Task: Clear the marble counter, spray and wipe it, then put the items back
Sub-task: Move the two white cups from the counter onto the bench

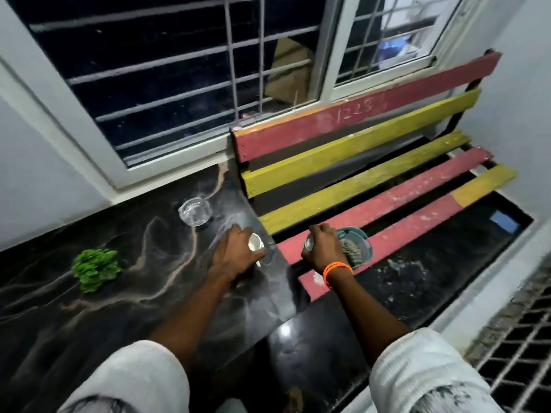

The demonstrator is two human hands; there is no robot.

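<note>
Clearing stage: both hands closed on small cups.

Head view: my left hand [235, 251] has its grip shut on a white cup [255, 242] at the marble tabletop [125, 293] edge; right hand [323, 248] clamps a metal cup [309, 243] over the slatted bench [387, 201], beside a teal basket [362, 244]. Risk: the cup could tip through a slat gap. Tabletop dark, veined, glossy; glass ashtray [195, 211] and green plant [95, 268] remain.
</note>
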